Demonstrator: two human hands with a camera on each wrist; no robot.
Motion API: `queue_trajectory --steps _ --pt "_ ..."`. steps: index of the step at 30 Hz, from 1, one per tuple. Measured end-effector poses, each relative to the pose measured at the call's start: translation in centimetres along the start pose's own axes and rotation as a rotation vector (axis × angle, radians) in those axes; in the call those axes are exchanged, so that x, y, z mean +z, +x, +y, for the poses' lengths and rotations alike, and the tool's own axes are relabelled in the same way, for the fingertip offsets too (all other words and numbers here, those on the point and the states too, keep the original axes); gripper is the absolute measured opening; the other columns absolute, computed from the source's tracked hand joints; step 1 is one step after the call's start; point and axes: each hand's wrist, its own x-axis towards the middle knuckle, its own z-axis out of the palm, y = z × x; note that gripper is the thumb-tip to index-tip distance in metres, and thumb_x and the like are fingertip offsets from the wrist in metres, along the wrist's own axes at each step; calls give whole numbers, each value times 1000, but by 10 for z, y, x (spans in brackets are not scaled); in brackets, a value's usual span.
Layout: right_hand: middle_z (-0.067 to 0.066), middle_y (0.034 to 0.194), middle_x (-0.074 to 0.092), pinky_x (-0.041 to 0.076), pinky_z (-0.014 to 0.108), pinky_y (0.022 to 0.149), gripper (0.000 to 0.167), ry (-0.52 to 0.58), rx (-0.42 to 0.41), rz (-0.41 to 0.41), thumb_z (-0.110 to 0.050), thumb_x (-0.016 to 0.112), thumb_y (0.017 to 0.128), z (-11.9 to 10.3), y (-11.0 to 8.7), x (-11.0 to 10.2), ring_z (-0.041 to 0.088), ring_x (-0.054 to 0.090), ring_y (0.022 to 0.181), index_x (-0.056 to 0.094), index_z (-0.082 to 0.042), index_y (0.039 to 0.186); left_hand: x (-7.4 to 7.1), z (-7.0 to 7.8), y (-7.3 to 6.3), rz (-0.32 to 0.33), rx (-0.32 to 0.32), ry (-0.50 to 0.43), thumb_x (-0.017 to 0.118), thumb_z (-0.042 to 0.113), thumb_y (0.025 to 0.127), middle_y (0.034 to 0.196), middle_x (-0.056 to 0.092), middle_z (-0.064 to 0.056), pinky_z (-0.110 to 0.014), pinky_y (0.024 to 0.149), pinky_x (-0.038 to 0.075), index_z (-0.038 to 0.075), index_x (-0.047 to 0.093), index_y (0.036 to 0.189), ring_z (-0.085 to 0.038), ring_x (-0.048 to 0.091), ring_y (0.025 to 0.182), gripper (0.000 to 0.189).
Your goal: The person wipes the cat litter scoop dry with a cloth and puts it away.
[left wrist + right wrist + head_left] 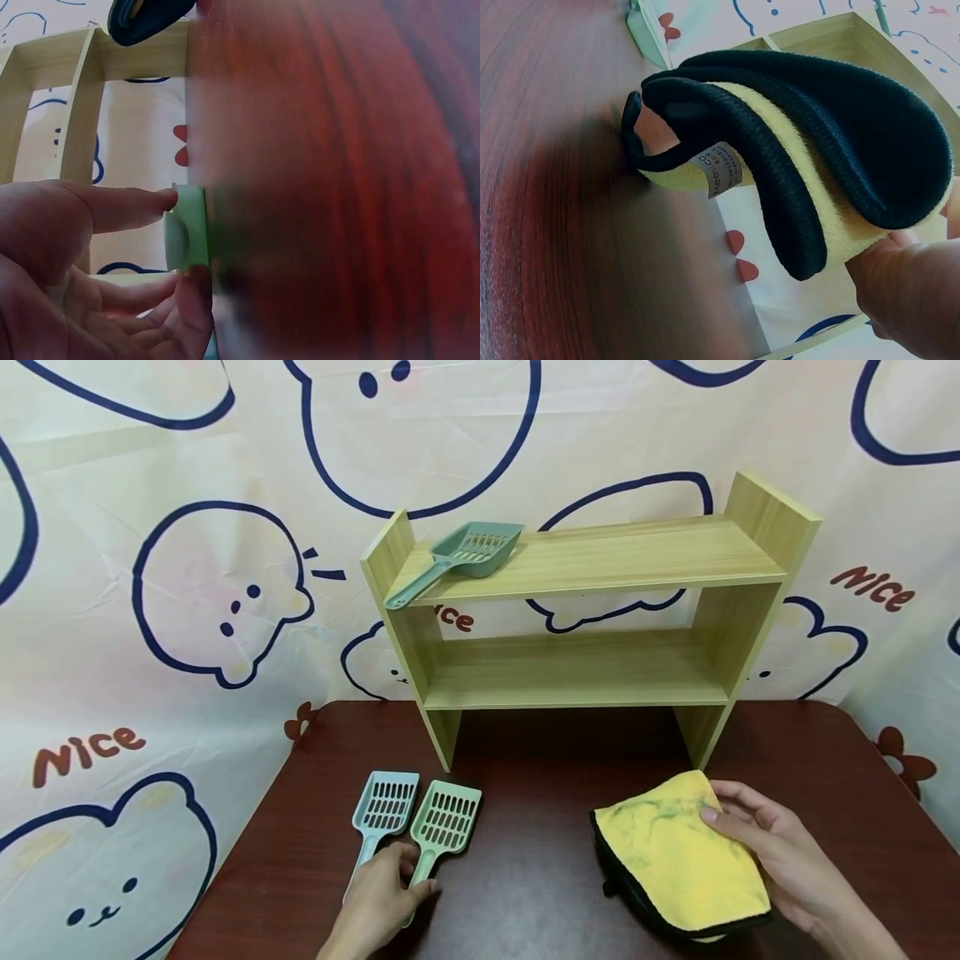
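Two slotted litter scoops lie side by side on the table, a light blue scoop (384, 802) and a green scoop (446, 817). My left hand (378, 893) is over their handles, its thumb and fingers pinching the green scoop's handle (195, 225) from both sides. A folded yellow cloth (667, 852) with black edging is lifted at the right, its lower end near the tabletop. My right hand (780, 852) grips its right edge, thumb on the upper face and fingers behind. In the right wrist view, the cloth's folded layers and a small white label (718, 169) show.
A two-tier wooden shelf (577, 668) stands at the back of the dark red-brown table (517, 877). On its upper board lies a grey-green scoop (480, 547), handle toward the front left. A printed curtain (247, 727) hangs behind and beside the table.
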Motion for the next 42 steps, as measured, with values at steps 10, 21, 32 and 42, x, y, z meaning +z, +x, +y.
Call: queue_trajectory --steps 10,21,32,42 --pt "-6 128 74 66 43 81 31 -4 -5 -1 -13 49 115 -1 1 2 18 76 106 59 -26 141 24 -40 13 -61 102 -26 85 14 88 87 68 15 -25 67 45 21 71 109 0 56 75 27" --pt "-6 128 74 66 44 80 31 -12 -11 14 -13 49 115 -7 1 2 19 76 106 59 -27 141 -28 42 4 -36 135 -105 78 -1 88 79 63 9 -25 68 45 16 72 104 -1 51 71 25" --pt "-5 123 76 66 44 72 33 -25 -94 65 -8 51 113 -26 -1 -4 20 78 99 59 -24 141 -30 79 22 23 253 -51 86 6 87 86 68 8 -27 71 48 16 74 103 -6 56 78 22" --pt "3 128 74 64 52 76 39 13 -116 -136 -6 44 115 -41 5 19 29 80 101 55 -19 149 -3 106 40 -28 366 -81 85 9 88 91 70 5 -24 67 45 10 75 107 -5 54 75 21"
